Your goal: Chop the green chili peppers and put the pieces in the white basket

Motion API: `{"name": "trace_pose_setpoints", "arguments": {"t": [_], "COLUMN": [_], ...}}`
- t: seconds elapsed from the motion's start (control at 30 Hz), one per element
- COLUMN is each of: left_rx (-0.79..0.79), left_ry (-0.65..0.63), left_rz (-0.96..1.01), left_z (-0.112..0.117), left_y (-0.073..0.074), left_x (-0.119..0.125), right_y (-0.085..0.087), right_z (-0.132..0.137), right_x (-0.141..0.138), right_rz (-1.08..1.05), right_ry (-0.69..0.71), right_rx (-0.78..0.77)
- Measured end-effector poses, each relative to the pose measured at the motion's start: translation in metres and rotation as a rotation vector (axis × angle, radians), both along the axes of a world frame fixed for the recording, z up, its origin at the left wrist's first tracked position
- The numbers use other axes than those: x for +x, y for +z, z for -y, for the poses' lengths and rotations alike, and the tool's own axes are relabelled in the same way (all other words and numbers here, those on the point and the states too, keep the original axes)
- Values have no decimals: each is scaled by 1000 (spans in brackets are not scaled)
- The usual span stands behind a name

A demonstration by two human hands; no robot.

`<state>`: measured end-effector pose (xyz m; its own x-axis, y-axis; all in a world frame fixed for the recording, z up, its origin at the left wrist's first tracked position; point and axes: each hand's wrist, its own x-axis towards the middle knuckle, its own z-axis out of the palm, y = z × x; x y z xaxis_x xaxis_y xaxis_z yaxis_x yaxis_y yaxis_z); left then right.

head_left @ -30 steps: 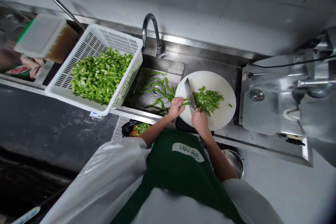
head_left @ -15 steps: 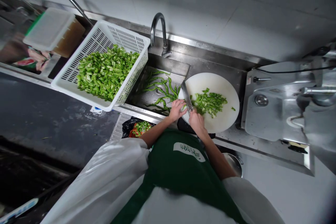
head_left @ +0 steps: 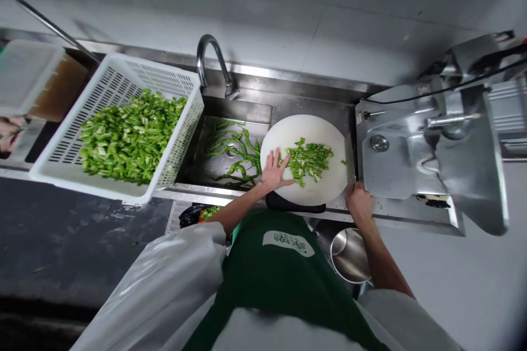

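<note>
A round white cutting board (head_left: pixel 284 129) carries a loose pile of chopped green peppers (head_left: pixel 310 160). My left hand (head_left: pixel 273 173) lies on the board's left side with fingers spread, its fingertips beside the pile's left edge. Past the board's right rim, my right hand (head_left: pixel 359 202) is closed round the handle of a kitchen knife (head_left: pixel 351 156). The blade points away from me along the rim, seen nearly edge-on. In the sink (head_left: pixel 259 109) to the left of the board lie several whole long green peppers (head_left: pixel 242 156).
A white perforated basket (head_left: pixel 55 175) heaped with cut peppers stands left of the sink, under a curved faucet (head_left: pixel 214 46). On the right is a metal slicer (head_left: pixel 391 170). Below the counter are a steel pot (head_left: pixel 349 258) and a black bag (head_left: pixel 189 216).
My right hand has carried the knife from the board's left side to beyond its right rim. My left hand has opened flat on the board. The view has shifted right.
</note>
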<state>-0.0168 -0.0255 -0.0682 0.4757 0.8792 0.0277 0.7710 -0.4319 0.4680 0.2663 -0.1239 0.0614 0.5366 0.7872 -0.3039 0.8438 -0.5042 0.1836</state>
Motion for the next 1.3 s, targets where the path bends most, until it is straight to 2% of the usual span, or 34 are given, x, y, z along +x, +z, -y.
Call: {"name": "trace_pose_setpoints", "arguments": {"t": [0.07, 0.17, 0.37, 0.5, 0.6, 0.7, 0.77, 0.87, 0.93, 1.0, 1.07, 1.2, 1.3], "left_rx": [-1, -1, 3, -1, -16, -6, 7, 25, 32, 32, 26, 12, 22], "left_ry": [7, 2, -160, -235, -283, -289, -297, -240, -157, -98, -67, -35, -25], "left_rz": [-3, 55, 243, 298, 304, 251, 197, 153, 154, 169, 194, 271, 328], "left_z": [-13, -37, -74, -78, -64, -39, -22, -8, -5, -3, 0, 12, 17], "left_y": [-1, -6, -18, -17, -11, -6, -5, -5, -5, -4, -2, 2, 4], "left_x": [15, 39, 80, 88, 74, 55, 49, 60, 76, 94, 109, 125, 127], "right_y": [-10, -20, -22, -21, -21, -28, -39, -63, -77, -86, -89, -84, -80], "right_z": [3, -1, -19, -23, -20, -6, 14, 51, 69, 75, 69, 42, 31], "right_x": [12, 12, -29, -54, -47, -11, 20, 51, 53, 40, 15, -44, -72], "right_rz": [-3, -16, -93, -161, -220, -388, -623, -917, -996, -1020, -1022, -1039, -1052], "right_ry": [-42, -49, 98, 200, 187, 59, -120, -359, -439, -466, -454, -384, -372], "right_rx": [-13, -15, -50, -76, -42, 88, 196, 323, 364, 377, 369, 347, 396]}}
